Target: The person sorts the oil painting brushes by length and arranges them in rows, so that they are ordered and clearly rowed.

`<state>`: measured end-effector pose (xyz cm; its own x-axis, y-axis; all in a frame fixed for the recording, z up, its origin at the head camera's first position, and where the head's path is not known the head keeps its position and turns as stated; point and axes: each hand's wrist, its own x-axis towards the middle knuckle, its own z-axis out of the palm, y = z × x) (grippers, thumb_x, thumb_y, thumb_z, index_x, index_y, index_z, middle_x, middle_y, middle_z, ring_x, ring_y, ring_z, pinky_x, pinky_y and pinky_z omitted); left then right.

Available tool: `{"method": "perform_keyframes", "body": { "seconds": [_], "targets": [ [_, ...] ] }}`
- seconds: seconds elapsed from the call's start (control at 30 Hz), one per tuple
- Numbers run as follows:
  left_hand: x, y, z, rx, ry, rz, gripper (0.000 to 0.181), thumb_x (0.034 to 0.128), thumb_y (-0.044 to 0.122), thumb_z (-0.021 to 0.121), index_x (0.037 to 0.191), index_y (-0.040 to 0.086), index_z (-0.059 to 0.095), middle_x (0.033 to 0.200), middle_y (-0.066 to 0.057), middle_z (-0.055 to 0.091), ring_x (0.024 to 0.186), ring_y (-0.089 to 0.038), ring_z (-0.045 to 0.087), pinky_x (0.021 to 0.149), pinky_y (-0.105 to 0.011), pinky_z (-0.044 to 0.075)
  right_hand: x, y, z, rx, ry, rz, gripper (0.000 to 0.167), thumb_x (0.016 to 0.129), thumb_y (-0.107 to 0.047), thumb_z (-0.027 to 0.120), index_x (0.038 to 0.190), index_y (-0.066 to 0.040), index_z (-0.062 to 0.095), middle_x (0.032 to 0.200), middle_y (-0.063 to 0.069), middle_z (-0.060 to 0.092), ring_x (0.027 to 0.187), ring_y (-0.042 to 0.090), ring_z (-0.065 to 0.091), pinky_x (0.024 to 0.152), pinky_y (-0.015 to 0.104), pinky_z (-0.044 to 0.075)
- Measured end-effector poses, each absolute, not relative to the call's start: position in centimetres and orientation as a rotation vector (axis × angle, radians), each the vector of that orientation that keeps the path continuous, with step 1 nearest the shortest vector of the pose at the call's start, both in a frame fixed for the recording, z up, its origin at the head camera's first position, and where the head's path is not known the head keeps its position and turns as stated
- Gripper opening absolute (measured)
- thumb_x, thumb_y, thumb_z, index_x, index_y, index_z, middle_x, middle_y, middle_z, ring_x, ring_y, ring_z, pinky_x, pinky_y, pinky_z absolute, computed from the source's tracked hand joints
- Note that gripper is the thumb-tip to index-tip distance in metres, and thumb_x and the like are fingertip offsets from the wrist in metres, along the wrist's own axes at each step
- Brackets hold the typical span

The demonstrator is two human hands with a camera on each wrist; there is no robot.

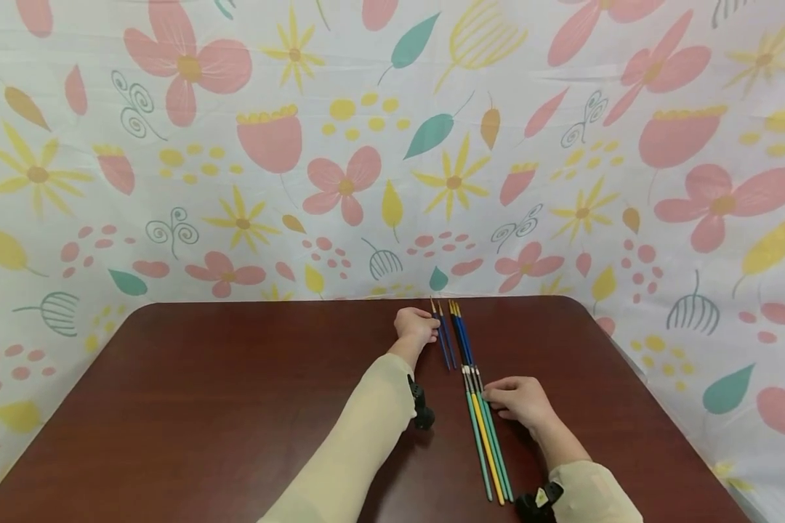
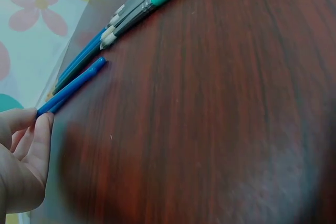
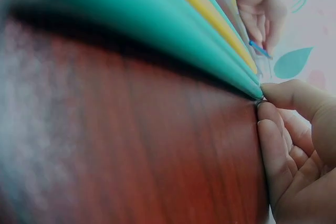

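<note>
Near the table's far edge my left hand [image 1: 416,325] pinches a slim blue paintbrush [image 2: 73,88] between thumb and fingers. A second blue paintbrush [image 1: 448,341] lies right beside it. A tight bundle of blue paintbrushes [image 1: 463,338] with yellowish tips lies just to the right. Closer to me, green paintbrushes [image 1: 477,443] and one yellow paintbrush [image 1: 489,450] lie side by side, white tips pointing away. My right hand [image 1: 520,399] pinches the rightmost green paintbrush [image 3: 210,66] near its metal collar; its fingertips partly hide the grip.
The brushes lie on a dark reddish-brown wooden table [image 1: 235,407]. Behind it hangs a white cloth [image 1: 379,87] printed with flowers and leaves, meeting the table's far edge. Black wrist cameras [image 1: 420,403] sit at both cuffs.
</note>
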<state>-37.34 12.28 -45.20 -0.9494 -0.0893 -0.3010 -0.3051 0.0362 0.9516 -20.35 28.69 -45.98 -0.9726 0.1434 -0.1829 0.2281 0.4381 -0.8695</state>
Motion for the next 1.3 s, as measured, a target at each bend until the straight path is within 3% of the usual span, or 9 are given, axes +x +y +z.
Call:
{"method": "perform_keyframes", "body": {
  "seconds": [0.33,0.5,1.03,1.3],
  "targets": [
    [-37.8,13.4,-44.9,-0.415,2.299,1.885,0.014,0.0726,-0.003,0.077,0.073,0.005,0.066,0.064,-0.012,0.067,0.04,-0.015,0.055,0.038,-0.026,0.049,-20.4,28.8,-46.2,0.362,2.599,-1.599,0.03,0.085,-0.019,0.069,0.106,0.002,0.069,0.098,0.011,0.07,0.083,0.017,0.066,0.07,0.034,0.057],
    [-37.8,13.5,-44.8,-0.375,2.393,1.811,0.012,0.0742,0.0,0.077,0.076,0.006,0.067,0.062,-0.01,0.066,0.041,-0.014,0.056,0.038,-0.025,0.048,-20.4,28.7,-46.3,0.378,2.604,-1.598,0.029,0.085,-0.019,0.069,0.105,0.002,0.07,0.097,0.01,0.07,0.082,0.017,0.066,0.069,0.034,0.057],
    [-36.6,14.2,-44.6,-0.333,2.557,1.703,0.007,0.0811,0.006,0.072,0.087,0.007,0.07,0.083,-0.01,0.07,0.053,-0.017,0.063,0.05,-0.029,0.053,-20.4,28.7,-46.2,0.377,2.596,-1.605,0.03,0.084,-0.019,0.07,0.105,0.003,0.07,0.095,0.01,0.071,0.081,0.017,0.066,0.069,0.034,0.057],
    [-36.7,14.3,-44.5,-0.335,2.457,1.791,0.009,0.0803,0.003,0.072,0.089,0.004,0.071,0.083,-0.011,0.069,0.049,-0.017,0.062,0.044,-0.027,0.051,-20.4,28.8,-46.2,0.379,2.602,-1.601,0.03,0.084,-0.019,0.07,0.105,0.002,0.069,0.095,0.01,0.07,0.082,0.017,0.066,0.069,0.034,0.057]
  ]
}}
